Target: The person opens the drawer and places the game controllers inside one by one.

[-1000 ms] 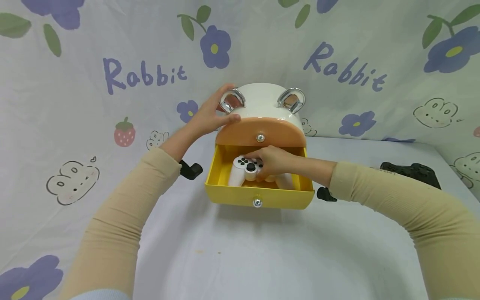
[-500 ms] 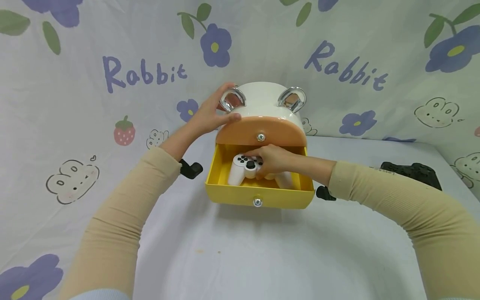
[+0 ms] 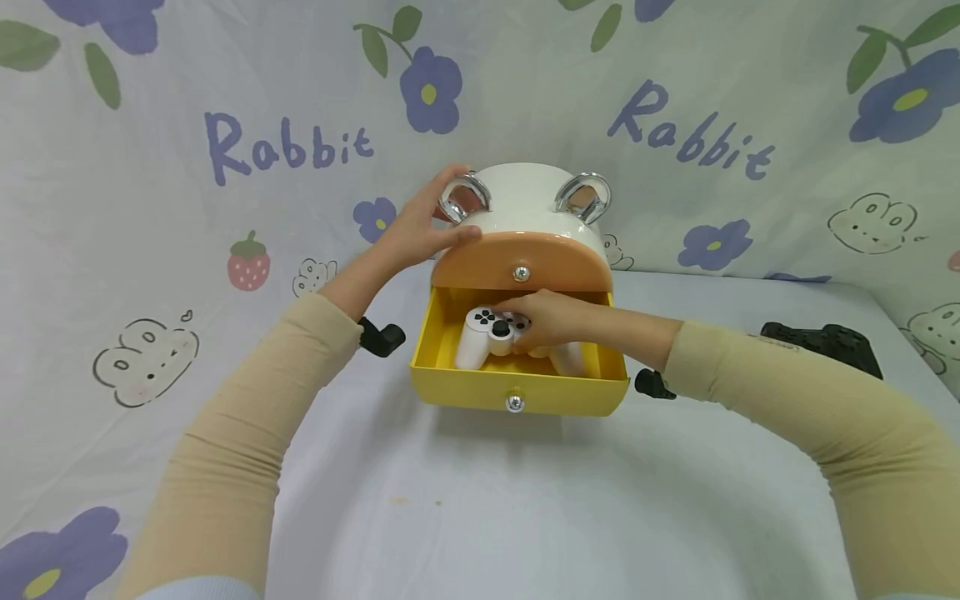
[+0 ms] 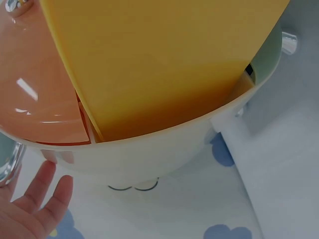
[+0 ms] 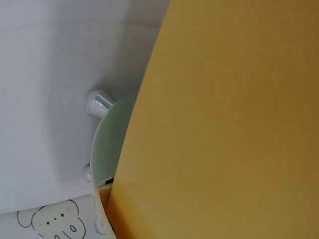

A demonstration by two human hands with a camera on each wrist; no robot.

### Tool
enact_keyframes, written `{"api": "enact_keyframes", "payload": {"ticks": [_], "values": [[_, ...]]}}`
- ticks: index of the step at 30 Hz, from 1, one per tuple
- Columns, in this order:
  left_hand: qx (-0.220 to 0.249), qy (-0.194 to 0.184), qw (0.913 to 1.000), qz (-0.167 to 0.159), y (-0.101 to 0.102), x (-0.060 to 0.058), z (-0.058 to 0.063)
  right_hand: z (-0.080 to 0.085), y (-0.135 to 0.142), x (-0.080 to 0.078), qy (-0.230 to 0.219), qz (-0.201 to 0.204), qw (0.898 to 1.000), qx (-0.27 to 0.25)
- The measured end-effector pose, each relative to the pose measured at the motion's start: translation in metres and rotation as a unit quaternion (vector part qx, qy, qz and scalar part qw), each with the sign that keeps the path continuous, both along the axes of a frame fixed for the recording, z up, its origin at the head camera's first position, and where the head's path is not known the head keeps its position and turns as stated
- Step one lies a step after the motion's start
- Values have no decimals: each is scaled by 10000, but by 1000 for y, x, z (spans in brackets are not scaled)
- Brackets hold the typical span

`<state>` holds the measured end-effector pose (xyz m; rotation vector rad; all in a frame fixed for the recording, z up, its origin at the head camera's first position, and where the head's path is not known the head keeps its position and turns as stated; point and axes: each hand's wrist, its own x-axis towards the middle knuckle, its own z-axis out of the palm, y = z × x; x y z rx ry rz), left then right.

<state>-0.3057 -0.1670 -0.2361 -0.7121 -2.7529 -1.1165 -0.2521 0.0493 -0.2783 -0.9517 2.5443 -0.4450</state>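
In the head view, a white game controller (image 3: 474,339) lies in the pulled-out yellow drawer (image 3: 517,393) of a small storage box (image 3: 525,200). My right hand (image 3: 553,318) grips the controller's right half, thumb toward its near side, covering part of its buttons. Against the upper left of the box rests my left hand (image 3: 420,229), its thumb on the front edge and its fingers behind a chrome ear-shaped ring (image 3: 467,200). The left wrist view shows fingers (image 4: 57,199) extended beside the box's pale shell. Only the underside of the yellow drawer (image 5: 214,119) fills the right wrist view.
Above the open drawer, an orange drawer (image 3: 487,262) with a silver knob is closed. A black game controller (image 3: 821,346) lies on the white tabletop (image 3: 525,517) at the right. Behind the box hangs a rabbit-printed cloth (image 3: 300,67).
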Motion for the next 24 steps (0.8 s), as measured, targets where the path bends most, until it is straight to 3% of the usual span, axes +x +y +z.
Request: {"api": "enact_keyframes", "payload": {"ticks": [13, 24], "values": [[-9, 47, 10000, -54, 1, -1, 0, 20, 23, 14, 101, 199, 9990, -393], [-25, 22, 10000, -1, 0, -1, 0, 39, 35, 46, -17, 161, 9870, -1597]]}}
